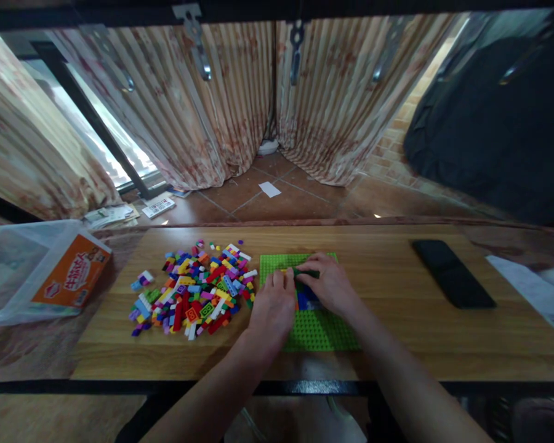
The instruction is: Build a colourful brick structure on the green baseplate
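A bright green studded baseplate (322, 335) lies on the table, partly covered by both hands. My right hand (330, 284) pinches a dark green toy brick (308, 272) between thumb and fingers, low over the plate. Beneath that hand, blue bricks (305, 300) sit on the plate. My left hand (274, 304) rests over the plate's left part with its fingers bent and close together. A bit of yellow brick (284, 271) shows at its fingertips; what those fingers grip, if anything, is hidden. Left of the plate spreads a heap of mixed-colour bricks (196, 289).
On the wooden table (378, 246), a black phone (452, 274) lies to the right. Beyond the left end stands a clear plastic box (23, 246) with an orange label. White paper (521, 286) lies past the right edge. Patterned curtains (231, 104) hang behind.
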Demonstrator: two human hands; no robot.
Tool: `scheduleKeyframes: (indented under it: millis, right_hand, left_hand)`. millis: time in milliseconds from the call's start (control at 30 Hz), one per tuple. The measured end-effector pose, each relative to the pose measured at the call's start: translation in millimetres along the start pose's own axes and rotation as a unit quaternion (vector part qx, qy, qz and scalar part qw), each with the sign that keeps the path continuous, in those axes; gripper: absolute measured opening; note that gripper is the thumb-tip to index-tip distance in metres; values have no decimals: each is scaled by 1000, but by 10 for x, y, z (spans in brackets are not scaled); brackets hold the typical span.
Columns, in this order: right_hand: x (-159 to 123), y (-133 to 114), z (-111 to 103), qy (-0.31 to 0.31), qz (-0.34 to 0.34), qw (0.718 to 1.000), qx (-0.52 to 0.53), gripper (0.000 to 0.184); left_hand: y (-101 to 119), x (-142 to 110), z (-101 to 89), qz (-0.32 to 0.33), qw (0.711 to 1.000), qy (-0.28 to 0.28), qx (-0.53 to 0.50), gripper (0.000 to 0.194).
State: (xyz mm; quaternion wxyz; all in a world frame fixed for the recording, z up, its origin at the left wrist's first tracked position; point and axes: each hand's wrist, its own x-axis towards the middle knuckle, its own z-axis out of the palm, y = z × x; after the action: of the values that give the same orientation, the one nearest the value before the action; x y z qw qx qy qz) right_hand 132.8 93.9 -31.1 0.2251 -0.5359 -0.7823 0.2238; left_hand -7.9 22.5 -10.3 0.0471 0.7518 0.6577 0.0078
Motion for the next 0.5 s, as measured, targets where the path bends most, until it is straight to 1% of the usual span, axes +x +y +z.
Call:
scheduleKeyframes:
  millis: [100,167,233,333,400,500]
  right_hand:
    - [4,35,-23,3,-24,999,30,14]
    - [15,68,-54,4,-36,997,63,18]
    - [28,108,-86,11,-24,994,105,21]
    - [46,172,-121,39,19,983,176,24]
    - [54,206,-131,71,47,974,211,26]
    - [52,224,-138,114,74,964,229,29]
  left_hand:
    - [-61,-15,25,11,1000,10,-21,56]
    - [-109,-27,34,20,999,10,-46,58]
    - [-153,-45,45,23,997,11,-79,58]
    - [-209,-82,53,27,987,27,-153,62]
    - [-254,-103,36,30,974,55,-216,63]
    - [-383,-112,-43,11,944,129,-304,55]
